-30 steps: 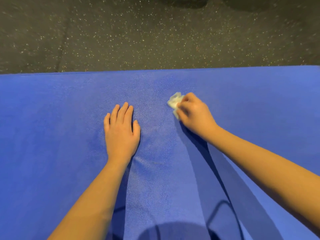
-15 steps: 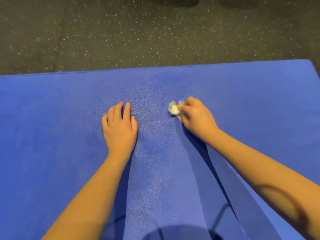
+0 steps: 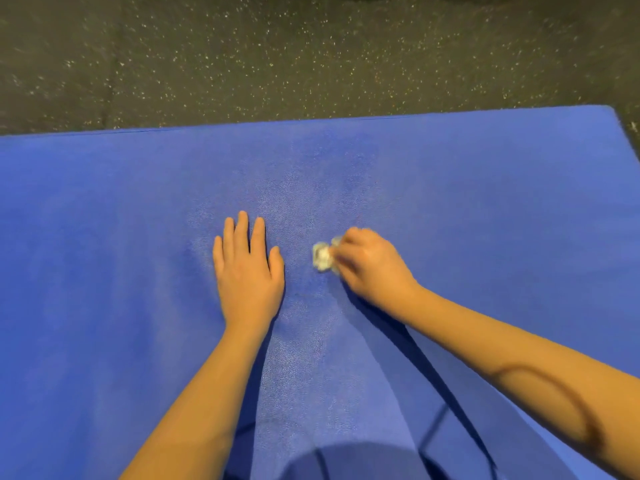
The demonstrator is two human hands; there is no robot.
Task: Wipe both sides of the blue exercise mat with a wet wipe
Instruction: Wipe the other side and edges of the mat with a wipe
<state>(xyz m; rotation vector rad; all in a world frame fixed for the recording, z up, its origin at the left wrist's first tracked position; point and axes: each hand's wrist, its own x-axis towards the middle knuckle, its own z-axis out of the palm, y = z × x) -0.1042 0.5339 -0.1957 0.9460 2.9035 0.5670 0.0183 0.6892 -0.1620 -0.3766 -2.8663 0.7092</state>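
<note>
A dark speckled floor (image 3: 311, 57) is lying beyond the blue exercise mat (image 3: 485, 202), which is spreading flat. The left hand (image 3: 247, 271) is pressing flat, fingers straight, while the right hand (image 3: 370, 268) is pinching the crumpled wet wipe (image 3: 322, 258) against the mat. Overlapping, firm strokes would probably be covering best.

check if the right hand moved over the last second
Yes. Judged against the left hand lying flat on the blue mat, the right hand with the wet wipe slid toward the person and closer to the left hand.
</note>
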